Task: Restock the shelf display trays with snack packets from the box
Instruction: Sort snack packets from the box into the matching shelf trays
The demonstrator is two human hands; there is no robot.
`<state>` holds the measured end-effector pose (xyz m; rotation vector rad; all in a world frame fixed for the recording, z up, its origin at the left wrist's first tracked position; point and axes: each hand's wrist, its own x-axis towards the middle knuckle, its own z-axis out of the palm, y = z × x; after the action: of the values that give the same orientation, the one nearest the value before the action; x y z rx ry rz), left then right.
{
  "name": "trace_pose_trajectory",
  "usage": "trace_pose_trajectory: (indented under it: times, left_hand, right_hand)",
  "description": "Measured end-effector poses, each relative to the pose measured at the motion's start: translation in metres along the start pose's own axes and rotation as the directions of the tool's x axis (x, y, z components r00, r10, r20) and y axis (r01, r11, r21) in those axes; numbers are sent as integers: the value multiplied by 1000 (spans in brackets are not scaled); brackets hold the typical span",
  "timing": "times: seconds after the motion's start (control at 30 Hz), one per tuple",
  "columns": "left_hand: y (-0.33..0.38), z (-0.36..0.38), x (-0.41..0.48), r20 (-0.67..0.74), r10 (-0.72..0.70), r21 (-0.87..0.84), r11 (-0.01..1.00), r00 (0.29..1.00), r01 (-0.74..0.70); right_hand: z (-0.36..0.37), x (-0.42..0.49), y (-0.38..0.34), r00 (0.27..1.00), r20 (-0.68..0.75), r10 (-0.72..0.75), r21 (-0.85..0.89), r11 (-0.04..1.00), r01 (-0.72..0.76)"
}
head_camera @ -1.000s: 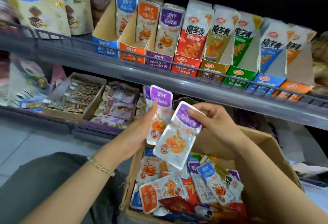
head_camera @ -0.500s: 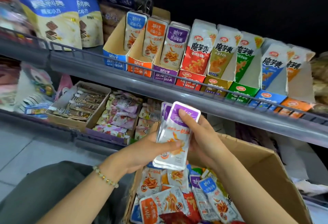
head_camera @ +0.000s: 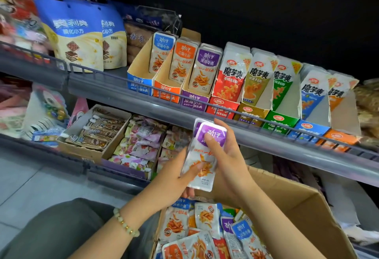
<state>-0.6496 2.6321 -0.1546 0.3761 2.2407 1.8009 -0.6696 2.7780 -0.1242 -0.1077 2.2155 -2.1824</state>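
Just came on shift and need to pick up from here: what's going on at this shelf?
A person is restocking. Their left hand and right hand together hold a small stack of purple-topped packets above the open cardboard box of mixed snack packets. The matching purple tray sits on the upper shelf between an orange tray and a red tray, already holding some packets. The stack has not yet gone in.

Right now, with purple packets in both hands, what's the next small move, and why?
Probably lift the purple packets up to the purple tray on the upper shelf. The left hand and right hand grip them stacked above the box, and their colour matches that tray.
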Motion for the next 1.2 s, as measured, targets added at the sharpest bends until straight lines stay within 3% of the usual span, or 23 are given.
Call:
trace_pose_trajectory:
  times: [0.23,0.3,0.4,0.5,0.57,0.77,0.87,1.0,1.1,1.2]
  left_hand:
    - [16,-18,-5,232,54,94,993,971,-77]
    - [22,-21,-4,195,110,53,991,975,-122]
    - [35,-29,-1,37,206,-52,978,978,-204]
    - [47,-40,8,-126,291,-97,948,949,-303]
    - [55,-47,17,-154,332,-117,929,931,-351]
    - [77,-71,63,-97,424,72,905,900,-419]
    - [79,-98,90,-179,425,239,894,887,-380]
    - [73,-121,111,-273,473,503,812,838,-295]
    - [63,-120,123,-201,514,668,695,834,-267]
    - [53,-120,128,-117,514,706,645,850,-293]
  right_hand:
    - [-40,9,-46,965,217,146,-332,941,-68]
    - [-44,13,-56,959,218,181,-365,927,-92]
    - [-42,17,-66,956,210,207,-257,955,-150]
    - [-40,24,-80,936,271,225,-179,967,-181]
    - [-40,31,-94,934,281,220,-190,967,-170]
    - [-43,69,-131,989,133,66,-382,924,-10]
    - [-45,91,-152,999,33,-42,-439,897,52]
    - [-39,121,-176,982,-28,-188,-668,735,122]
    - [-28,149,-181,977,14,-213,-786,601,142]
    - [-15,170,-179,981,59,-184,-875,463,139]
